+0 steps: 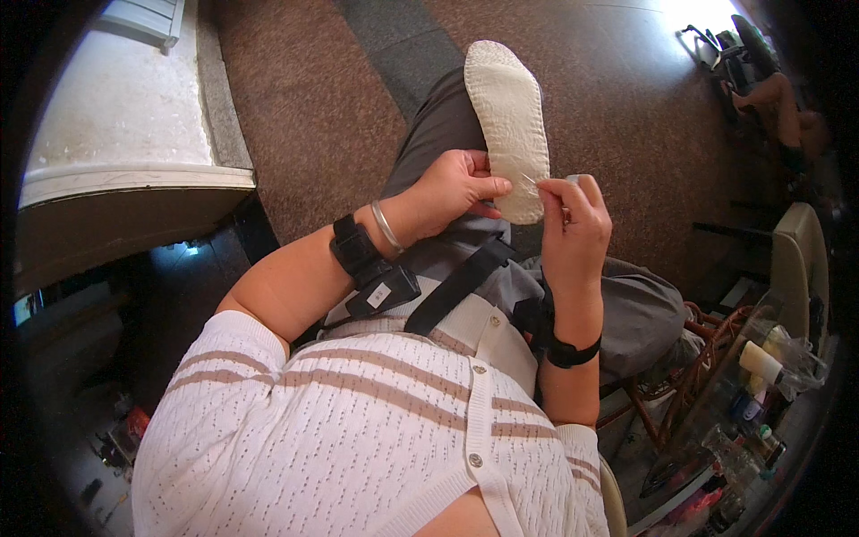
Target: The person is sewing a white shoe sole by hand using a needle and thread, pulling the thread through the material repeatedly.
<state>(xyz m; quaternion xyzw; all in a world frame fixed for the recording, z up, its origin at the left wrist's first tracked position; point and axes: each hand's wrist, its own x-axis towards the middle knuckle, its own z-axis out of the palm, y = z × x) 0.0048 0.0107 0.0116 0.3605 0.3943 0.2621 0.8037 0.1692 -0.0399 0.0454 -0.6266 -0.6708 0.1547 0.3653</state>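
Observation:
A cream fabric insole [507, 114] with stitches along its edge and a densely stitched toe end lies lengthwise above my thigh. Near its heel end, my left hand [464, 182] grips the left side, the thumb on top and the other fingers partly hidden underneath. My right hand [576, 209] is at the opposite edge, thumb and forefinger pinched together. From that pinch a thin pale needle or thread [529, 180] reaches over the insole's surface; which of the two I cannot tell. A ring-like band [572, 178] sits on a right finger.
At right, a glass-topped table [698, 409] carries bottles and a plastic bag [802, 366], near a pale chair back [798, 262]. Another person's leg [772, 101] shows at upper right. A white ledge [134, 184] stands left, above the brown speckled floor [302, 101].

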